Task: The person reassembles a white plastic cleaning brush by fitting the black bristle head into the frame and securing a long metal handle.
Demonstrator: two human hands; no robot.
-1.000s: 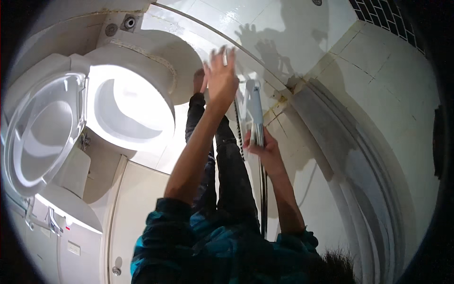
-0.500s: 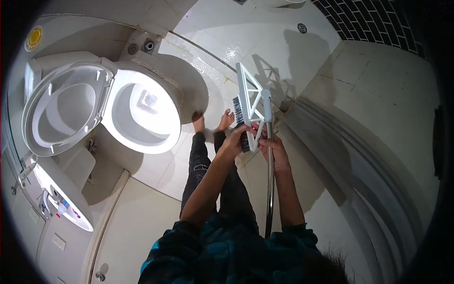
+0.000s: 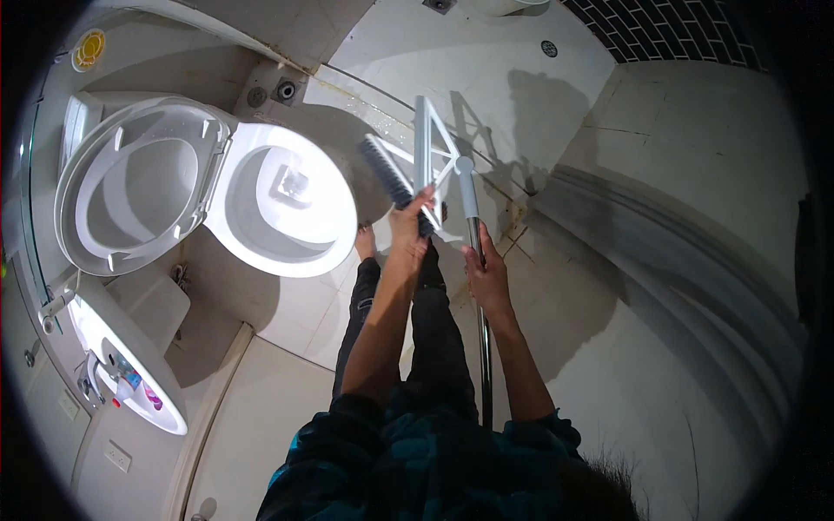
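In front of me is a floor scrub brush with a white triangular frame head (image 3: 423,143), a dark bristle strip (image 3: 388,178) and a long shiny metal pole (image 3: 486,373). My left hand (image 3: 407,227) is closed on the lower end of the head, by the bristles. The bristle strip slants away to the left of the frame; whether it is joined to it is hidden by my hand. My right hand (image 3: 489,282) grips the pole just below its grey socket (image 3: 467,193), with the index finger stretched along it.
A white toilet (image 3: 343,208) with its lid raised stands to the left. Nearer on that side is a small white washbasin (image 3: 165,404) with items in it. A grey curtain (image 3: 660,243) hangs at the right. Floor drains (image 3: 548,49) show at the far side.
The bristle strip has swung out to the left, away from the frame. My right hand has moved off the head down onto the pole. The head has shifted slightly left.
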